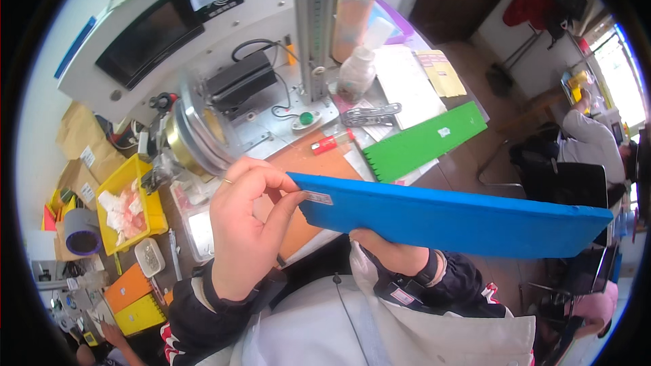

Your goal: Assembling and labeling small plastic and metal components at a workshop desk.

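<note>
A long blue slab, foam-like with a ragged left end and a small white label there, is held up in front of me. Between thumb and fingers, my left hand pinches its left end beside the label; a thin ring shows on one finger. From below, my right hand grips the lower edge, its thumb on the near face and its other fingers hidden behind the slab. Beyond it lies a green slab with a notched end and a small label. An orange board is partly covered by the left hand and the blue slab.
A machine with a round metal disc, an upright column and a dark screen stands behind. Nearby are a tumbler, a red lighter and a yellow bin with crumpled tissue. Other people sit at right and lower left.
</note>
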Available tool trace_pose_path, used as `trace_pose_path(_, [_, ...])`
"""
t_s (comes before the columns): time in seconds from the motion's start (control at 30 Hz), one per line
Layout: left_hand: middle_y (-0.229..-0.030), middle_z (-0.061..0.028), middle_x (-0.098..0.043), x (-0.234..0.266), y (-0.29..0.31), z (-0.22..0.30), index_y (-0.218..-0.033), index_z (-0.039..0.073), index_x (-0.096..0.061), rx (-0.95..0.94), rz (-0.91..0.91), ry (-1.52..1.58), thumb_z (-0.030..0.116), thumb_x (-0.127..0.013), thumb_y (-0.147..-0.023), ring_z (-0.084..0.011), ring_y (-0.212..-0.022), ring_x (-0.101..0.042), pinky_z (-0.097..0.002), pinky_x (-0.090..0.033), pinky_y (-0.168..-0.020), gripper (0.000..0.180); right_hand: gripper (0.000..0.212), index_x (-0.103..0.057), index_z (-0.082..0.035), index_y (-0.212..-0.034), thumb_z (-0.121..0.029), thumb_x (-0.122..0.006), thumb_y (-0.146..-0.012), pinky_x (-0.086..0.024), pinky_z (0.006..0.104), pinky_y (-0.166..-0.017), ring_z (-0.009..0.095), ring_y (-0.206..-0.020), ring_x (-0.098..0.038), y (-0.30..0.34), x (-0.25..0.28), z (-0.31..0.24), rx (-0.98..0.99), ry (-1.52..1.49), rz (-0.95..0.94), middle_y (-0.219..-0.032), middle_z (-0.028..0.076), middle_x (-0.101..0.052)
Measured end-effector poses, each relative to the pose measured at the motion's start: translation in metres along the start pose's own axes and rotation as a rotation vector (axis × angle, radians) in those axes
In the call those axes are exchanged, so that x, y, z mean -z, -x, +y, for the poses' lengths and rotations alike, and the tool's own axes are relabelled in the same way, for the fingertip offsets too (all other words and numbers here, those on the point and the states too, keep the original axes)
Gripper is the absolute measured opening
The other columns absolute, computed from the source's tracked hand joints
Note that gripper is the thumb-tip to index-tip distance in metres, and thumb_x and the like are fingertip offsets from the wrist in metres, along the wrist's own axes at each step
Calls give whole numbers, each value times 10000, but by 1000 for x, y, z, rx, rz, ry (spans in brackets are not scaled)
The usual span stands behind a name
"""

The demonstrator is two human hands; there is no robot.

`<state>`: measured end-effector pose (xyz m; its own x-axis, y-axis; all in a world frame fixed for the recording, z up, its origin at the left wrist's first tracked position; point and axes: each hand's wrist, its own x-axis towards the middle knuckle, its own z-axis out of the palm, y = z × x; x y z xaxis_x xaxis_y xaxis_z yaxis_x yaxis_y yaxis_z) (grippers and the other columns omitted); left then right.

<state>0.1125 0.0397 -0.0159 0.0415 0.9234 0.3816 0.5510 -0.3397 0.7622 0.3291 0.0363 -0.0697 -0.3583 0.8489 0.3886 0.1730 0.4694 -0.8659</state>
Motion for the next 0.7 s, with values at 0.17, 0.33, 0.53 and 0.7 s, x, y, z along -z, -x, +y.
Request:
trace_pose_path(0.17, [-862, -108, -569, -25, 9, -2, -859, 16, -596, -15, -148, -11, -48, -696, -755, -240, -692, -587, -335, -463, -621, 158, 245, -664, 12, -1096, -79, -713, -874, -519, 302, -726, 191, -804, -658, 12, -2, 5, -250, -68, 126, -930, 99, -690])
trace_pose_path(0.33, [-897, -117, -598, -16, 17, 23, -883, 39, -598, -165, -344, 94, -42, -688, -768, -283, -763, -623, -338, -489, -666, 167, 133, -653, 14, -1015, -64, -658, -908, -486, 260, -560, 110, -656, -610, 10, 14, 26, -420, -205, 444, -829, 58, -657])
trace_pose_path(0.53, [-874, -72, -605, 46, 37, -11, -1099, 0, -537, 291, 163, 289, -125, -514, -892, -142, -791, -618, -249, -501, -756, 244, 267, -577, 2, -986, -263, -610, -979, -492, 269, -467, 155, -543, -588, 9, 105, 82, -465, -462, 810, -745, 76, -621])
trace_pose_path(0.7, [-901, -65, -639, 92, 66, -56, -1049, -24, -571, 451, 251, 147, -87, -570, -898, -136, -814, -640, -242, -499, -769, 163, 316, -598, 8, -972, -306, -636, -966, -489, 267, -455, 146, -534, -594, 19, 124, 114, -728, -383, 646, -740, 74, -634])
